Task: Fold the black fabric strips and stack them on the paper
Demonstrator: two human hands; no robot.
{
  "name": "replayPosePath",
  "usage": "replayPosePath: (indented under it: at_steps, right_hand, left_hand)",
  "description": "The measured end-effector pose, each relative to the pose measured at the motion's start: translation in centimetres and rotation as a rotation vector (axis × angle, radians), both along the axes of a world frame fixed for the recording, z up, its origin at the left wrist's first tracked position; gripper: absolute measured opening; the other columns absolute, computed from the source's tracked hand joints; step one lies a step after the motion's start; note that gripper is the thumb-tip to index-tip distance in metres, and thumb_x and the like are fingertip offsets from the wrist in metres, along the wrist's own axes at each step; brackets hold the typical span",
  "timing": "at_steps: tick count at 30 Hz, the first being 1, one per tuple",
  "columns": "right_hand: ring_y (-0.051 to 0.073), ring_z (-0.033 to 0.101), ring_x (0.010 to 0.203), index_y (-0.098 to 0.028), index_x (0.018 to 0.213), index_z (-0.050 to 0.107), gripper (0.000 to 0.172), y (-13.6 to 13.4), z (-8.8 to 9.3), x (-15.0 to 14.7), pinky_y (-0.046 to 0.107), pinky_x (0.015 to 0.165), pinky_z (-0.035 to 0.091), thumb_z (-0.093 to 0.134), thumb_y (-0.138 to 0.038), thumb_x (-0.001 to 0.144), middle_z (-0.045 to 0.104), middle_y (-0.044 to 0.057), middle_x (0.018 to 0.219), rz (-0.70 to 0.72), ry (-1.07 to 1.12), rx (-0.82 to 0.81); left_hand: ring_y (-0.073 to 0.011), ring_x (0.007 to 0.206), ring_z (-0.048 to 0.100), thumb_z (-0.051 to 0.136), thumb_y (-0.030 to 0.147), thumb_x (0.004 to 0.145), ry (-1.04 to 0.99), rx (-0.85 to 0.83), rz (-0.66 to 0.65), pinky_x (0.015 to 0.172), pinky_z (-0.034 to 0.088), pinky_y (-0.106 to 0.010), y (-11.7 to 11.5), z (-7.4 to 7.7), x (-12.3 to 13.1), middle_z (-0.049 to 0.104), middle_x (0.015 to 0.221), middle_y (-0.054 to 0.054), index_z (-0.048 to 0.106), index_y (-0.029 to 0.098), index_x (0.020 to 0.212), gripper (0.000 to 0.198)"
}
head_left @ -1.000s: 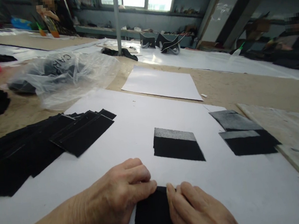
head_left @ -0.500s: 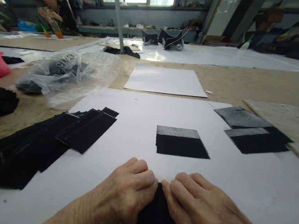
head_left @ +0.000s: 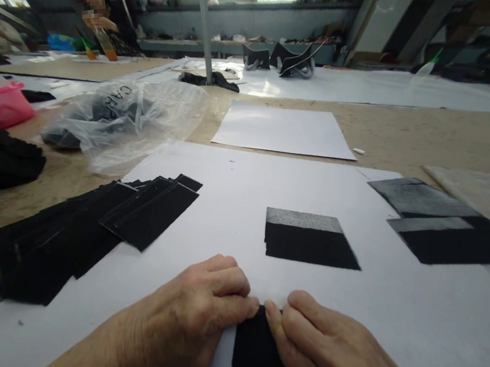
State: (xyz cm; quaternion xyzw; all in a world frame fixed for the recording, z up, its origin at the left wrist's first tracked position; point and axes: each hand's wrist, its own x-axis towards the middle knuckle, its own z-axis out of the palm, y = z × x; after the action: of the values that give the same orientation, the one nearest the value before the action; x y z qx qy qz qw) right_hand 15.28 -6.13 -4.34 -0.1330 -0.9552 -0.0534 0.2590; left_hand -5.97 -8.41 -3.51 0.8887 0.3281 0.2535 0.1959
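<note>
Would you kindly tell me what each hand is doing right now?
Left hand: closed on the black piece at its far edge.
Right hand: closed on the same piece, beside the left.

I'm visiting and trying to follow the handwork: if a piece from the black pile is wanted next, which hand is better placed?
Probably the left hand: the black pile lies on its side, while the right hand would have to reach across the left. Both hands touch the black piece, though.

Patch [head_left: 256, 354] under fingers [head_left: 236, 309], stack [head_left: 63, 243] left, bag [head_left: 133, 122] behind, paired patches [head_left: 453, 245] right
</note>
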Motion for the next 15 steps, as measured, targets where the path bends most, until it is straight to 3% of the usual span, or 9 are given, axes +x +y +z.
replayPosePath:
  at_steps: [5,8,11,15]
  right_hand:
    - [0.014,0.045,0.058,-0.011,0.070,0.061,0.027,0.4,0.4,-0.2,0.024,0.042,0.037,0.041,0.000,0.084,0.053,0.003,0.064,0.027,0.007,-0.111]
    - [0.015,0.047,0.063,-0.007,0.090,0.062,0.028,0.9,0.6,-0.2,0.024,0.045,0.040,0.034,-0.004,0.089,0.057,0.006,0.072,0.063,0.003,-0.190]
    - [0.016,0.048,0.066,-0.005,0.108,0.057,0.031,1.4,0.5,0.1,0.024,0.044,0.041,0.033,-0.008,0.090,0.057,0.007,0.077,0.071,-0.029,-0.235]
    - [0.015,0.046,0.063,-0.008,0.109,0.056,0.030,1.7,0.2,0.0,0.025,0.043,0.036,0.033,-0.010,0.089,0.056,0.006,0.076,0.090,-0.066,-0.218]
  left_hand:
    - [-0.0164,0.067,0.042,0.035,-0.003,0.073,0.034,0.004,-0.005,0.061,0.039,-0.029,-0.1,0.6,0.2,0.049,0.070,-0.006,0.060,0.011,0.093,0.034]
    - [-0.0160,0.064,0.042,0.035,-0.001,0.070,-0.031,0.059,0.028,0.058,0.035,-0.030,-0.3,0.8,0.0,0.050,0.071,-0.006,0.059,0.012,0.093,0.035]
    - [-0.0144,0.058,0.039,0.037,0.003,0.067,-0.083,0.090,0.058,0.053,0.028,-0.030,-0.6,1.1,-0.3,0.048,0.066,-0.004,0.057,0.014,0.081,0.027]
    - [-0.0133,0.048,0.033,0.038,0.008,0.061,-0.005,0.011,0.007,0.048,0.025,-0.031,-0.9,1.4,-0.4,0.040,0.054,0.000,0.042,0.018,0.060,0.011]
